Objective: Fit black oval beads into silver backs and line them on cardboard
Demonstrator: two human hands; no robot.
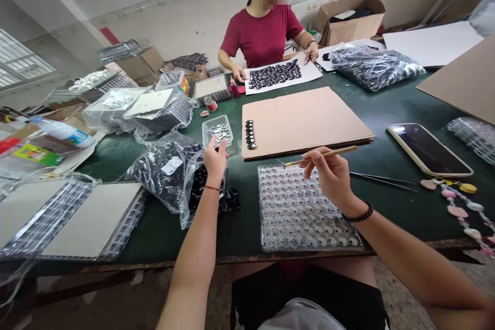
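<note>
Head view: left hand [215, 160] at near rim of clear plastic tub [205, 134], cannot tell whether fingers pinch anything; small shiny silvery pieces [220, 130] heaped inside. Right hand [325, 169] clamped on thin stick [342, 150], yellowish-brown, slim, tilted, tip above far edge of clear tray [261, 229]. Tray on green bench [242, 237], near its front edge, filled with rows of round, pale pieces [301, 216]. Beyond, glossy black oval pieces [250, 134] lined along left edge of tan cardboard [309, 118].

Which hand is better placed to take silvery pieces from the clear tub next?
Probably the left hand: it is at the clear tub, by the silvery pieces, while the right hand holds a thin stick farther off.
</note>
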